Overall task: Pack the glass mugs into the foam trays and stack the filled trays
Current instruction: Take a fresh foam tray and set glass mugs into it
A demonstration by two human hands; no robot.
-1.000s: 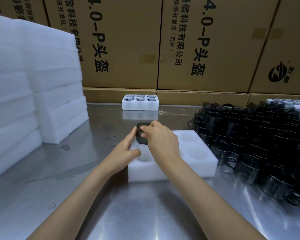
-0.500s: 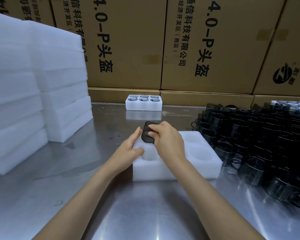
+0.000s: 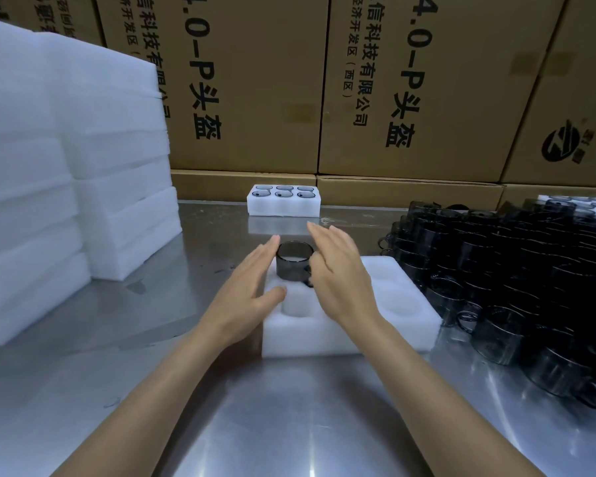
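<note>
On the steel bench (image 3: 289,425), a dark smoky glass mug (image 3: 294,259) stands upright in your white foam tray (image 3: 341,335). Your left hand (image 3: 246,290) and right hand (image 3: 341,277) flank it, fingers straight and holding nothing.

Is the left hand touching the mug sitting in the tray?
Cannot tell. In the head view the left hand's straight fingertips overlap the mug's left wall, with no clear gap or contact.
</note>
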